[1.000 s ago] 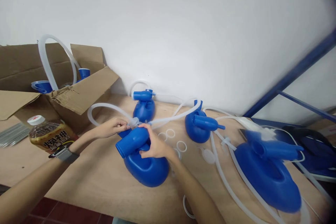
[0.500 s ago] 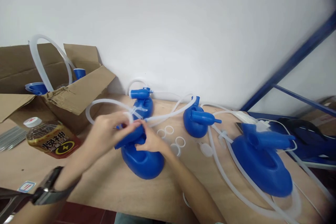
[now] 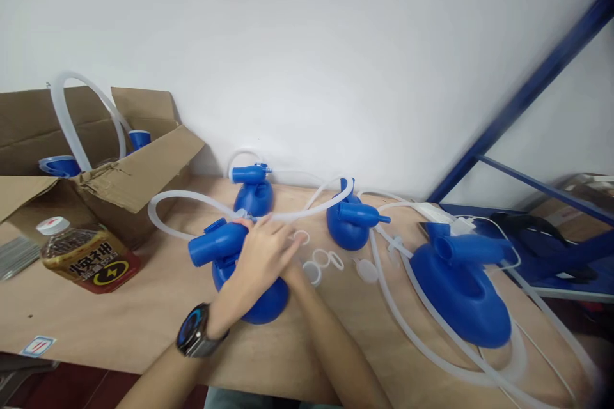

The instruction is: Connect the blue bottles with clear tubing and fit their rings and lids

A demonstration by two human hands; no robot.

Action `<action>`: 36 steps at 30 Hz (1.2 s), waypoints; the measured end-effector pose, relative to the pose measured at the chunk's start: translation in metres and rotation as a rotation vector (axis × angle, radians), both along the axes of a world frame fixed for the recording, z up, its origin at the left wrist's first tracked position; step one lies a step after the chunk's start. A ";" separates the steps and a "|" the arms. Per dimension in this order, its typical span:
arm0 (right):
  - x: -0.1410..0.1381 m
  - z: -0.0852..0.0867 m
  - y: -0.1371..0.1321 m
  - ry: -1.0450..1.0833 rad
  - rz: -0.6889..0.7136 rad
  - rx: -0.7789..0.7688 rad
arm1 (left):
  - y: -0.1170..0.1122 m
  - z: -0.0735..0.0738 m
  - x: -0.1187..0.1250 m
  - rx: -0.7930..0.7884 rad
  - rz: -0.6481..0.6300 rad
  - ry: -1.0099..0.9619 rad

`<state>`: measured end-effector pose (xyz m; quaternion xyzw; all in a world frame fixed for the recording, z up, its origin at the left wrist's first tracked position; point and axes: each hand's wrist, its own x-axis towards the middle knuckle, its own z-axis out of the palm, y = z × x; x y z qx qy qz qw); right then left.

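Note:
A blue plastic urinal bottle [image 3: 263, 307] lies on the table in front of me, its wide spout [image 3: 213, 246] pointing left. My left hand [image 3: 266, 249], with a black watch on the wrist, closes over the inner end of that spout, thumb on top. Its fingers reach across my right hand [image 3: 289, 262], which is mostly covered, so its grip is hidden. Just right of the hands lie several white rings [image 3: 321, 259], one of them tilted, and a round white cap [image 3: 367, 270]. A clear hose [image 3: 167, 197] loops behind the bottle.
On the left, an open cardboard box [image 3: 144, 169] holds blue parts and a hose, with a drink bottle [image 3: 91, 259] before it. More blue urinal bottles [image 3: 254, 198] stand behind; a larger one [image 3: 460, 297] with hoses lies right. A blue metal frame [image 3: 518, 108] rises at right.
My left hand has swung right, from above the spout to across my right hand. My right hand has drawn back to the right. The spout now shows fully. The view has shifted slightly.

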<state>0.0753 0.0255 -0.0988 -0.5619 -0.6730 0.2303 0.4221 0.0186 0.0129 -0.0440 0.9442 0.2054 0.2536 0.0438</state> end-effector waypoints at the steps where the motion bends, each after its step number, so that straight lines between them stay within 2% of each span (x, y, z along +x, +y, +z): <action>1: 0.008 0.003 0.001 -0.034 0.100 0.001 | -0.002 0.005 -0.013 0.034 0.097 -0.092; 3: 0.022 0.009 0.002 -0.070 0.274 0.022 | -0.001 0.016 -0.042 0.143 0.331 -0.310; 5: 0.032 0.015 0.005 -0.087 0.360 0.038 | 0.005 0.022 -0.073 0.208 0.497 -0.350; 8: 0.038 0.024 0.011 -0.138 0.468 0.013 | 0.021 0.016 -0.113 0.162 0.584 -0.139; 10: 0.041 0.029 0.016 -0.142 0.544 -0.012 | 0.029 0.004 -0.132 0.056 0.604 0.018; 12: 0.048 0.035 0.019 -0.103 0.615 -0.051 | 0.032 -0.009 -0.142 -0.046 0.636 0.095; 14: 0.059 0.041 0.015 -0.067 0.609 -0.128 | 0.031 -0.020 -0.146 -0.089 0.656 0.071; 16: 0.068 0.049 0.003 -0.084 0.494 -0.202 | 0.027 -0.027 -0.146 -0.086 0.643 0.001; 18: 0.073 0.059 -0.014 -0.129 0.341 -0.203 | 0.024 -0.030 -0.145 -0.057 0.633 -0.053; 21: 0.066 0.072 -0.034 -0.180 0.159 -0.050 | 0.019 -0.031 -0.144 0.080 0.643 -0.094; 24: 0.052 0.075 -0.033 -0.342 0.056 0.152 | 0.009 -0.025 -0.143 0.287 0.578 -0.107; 25: 0.048 0.074 -0.029 -0.404 0.062 0.191 | 0.004 -0.022 -0.142 0.342 0.541 -0.110; 27: 0.045 0.072 -0.020 -0.440 0.161 0.177 | -0.007 -0.014 -0.141 0.433 0.493 -0.121; 31: 0.051 0.075 -0.011 -0.139 0.406 -0.064 | -0.029 0.005 -0.138 0.596 0.455 -0.125; 33: 0.054 0.079 -0.014 -0.046 0.425 -0.093 | -0.036 0.011 -0.138 0.634 0.439 -0.109; 36: 0.056 0.082 -0.023 -0.079 0.389 0.016 | -0.040 0.017 -0.137 0.653 0.430 -0.106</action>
